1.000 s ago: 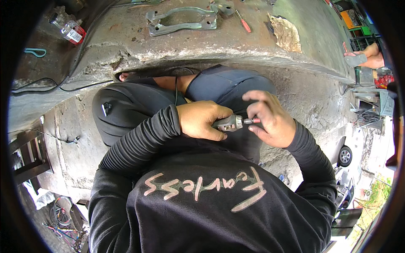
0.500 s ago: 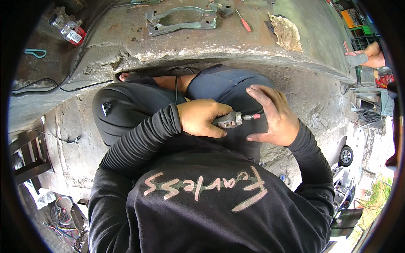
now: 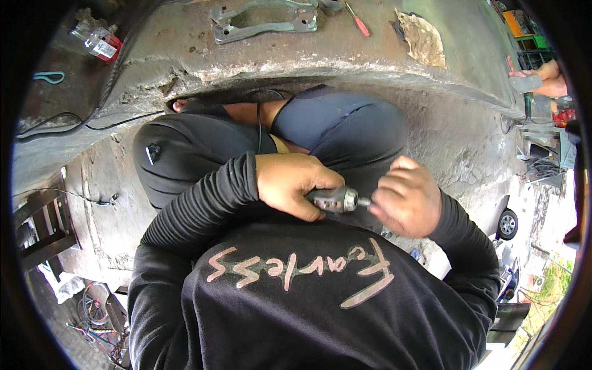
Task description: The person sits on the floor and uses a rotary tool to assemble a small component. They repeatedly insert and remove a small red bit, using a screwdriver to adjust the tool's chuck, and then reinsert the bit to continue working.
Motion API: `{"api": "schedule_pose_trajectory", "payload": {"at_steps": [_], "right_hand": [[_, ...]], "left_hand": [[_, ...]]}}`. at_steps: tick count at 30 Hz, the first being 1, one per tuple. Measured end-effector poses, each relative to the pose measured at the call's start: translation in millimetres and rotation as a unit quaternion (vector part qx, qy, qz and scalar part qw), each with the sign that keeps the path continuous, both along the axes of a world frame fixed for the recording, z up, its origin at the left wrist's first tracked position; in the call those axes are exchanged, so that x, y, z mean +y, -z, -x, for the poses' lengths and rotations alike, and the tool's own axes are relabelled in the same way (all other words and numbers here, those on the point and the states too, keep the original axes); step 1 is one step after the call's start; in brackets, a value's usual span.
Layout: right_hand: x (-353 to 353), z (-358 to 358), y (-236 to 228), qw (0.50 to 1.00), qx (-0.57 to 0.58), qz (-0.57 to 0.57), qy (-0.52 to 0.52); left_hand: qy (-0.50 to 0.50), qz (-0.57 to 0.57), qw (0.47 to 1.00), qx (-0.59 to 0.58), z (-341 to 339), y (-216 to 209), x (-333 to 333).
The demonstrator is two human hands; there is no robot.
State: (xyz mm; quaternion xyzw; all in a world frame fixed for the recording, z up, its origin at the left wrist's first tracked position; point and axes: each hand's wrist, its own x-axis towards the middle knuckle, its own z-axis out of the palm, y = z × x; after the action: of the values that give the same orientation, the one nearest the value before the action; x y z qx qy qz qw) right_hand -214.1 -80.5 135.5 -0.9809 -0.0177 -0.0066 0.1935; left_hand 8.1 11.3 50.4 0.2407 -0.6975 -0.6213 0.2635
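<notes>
My left hand [image 3: 295, 185] is wrapped round the body of a dark grey rotary tool [image 3: 334, 200], held level over my lap. The tool's metal collar faces right, and a thin bit shank [image 3: 364, 201] sticks out of it. My right hand [image 3: 407, 200] is closed at the end of that shank, its fingers slightly blurred and covering the tip. A black cord [image 3: 258, 123] passes over my bent leg behind the left hand.
Ahead is a concrete ledge [image 3: 185, 58] bearing a metal bracket [image 3: 265, 29], a red-handled screwdriver [image 3: 361, 26] and a stained brown sheet [image 3: 423, 42]. A bottle with red liquid [image 3: 106, 47] lies at the far left. Another person's hand [image 3: 552, 81] shows at the far right.
My right hand was spread beside the pink tip; now its fingers have closed over it. The tool has shifted slightly lower in view, still in my left hand.
</notes>
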Motion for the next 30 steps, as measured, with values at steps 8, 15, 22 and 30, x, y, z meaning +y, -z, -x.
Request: {"api": "schedule_pose_trajectory", "payload": {"at_steps": [8,15,22,30], "right_hand": [[28.5,15.8,-8.9,0.995,-0.047,-0.078,-0.038],[35.9,24.9,-2.6,0.991,-0.085,-0.094,-0.032],[42.0,27.5,1.6,0.984,-0.098,-0.150,0.020],[37.8,21.0,-14.6,0.972,-0.211,-0.089,0.042]], "left_hand": [[0.080,0.020,0.996,-0.035,9.3,-7.7,16.0],[0.081,0.017,0.996,-0.021,14.2,-10.8,19.4],[0.071,0.035,0.996,-0.043,14.6,-12.2,21.4],[0.075,0.017,0.996,-0.051,7.0,-6.2,24.2]]}}
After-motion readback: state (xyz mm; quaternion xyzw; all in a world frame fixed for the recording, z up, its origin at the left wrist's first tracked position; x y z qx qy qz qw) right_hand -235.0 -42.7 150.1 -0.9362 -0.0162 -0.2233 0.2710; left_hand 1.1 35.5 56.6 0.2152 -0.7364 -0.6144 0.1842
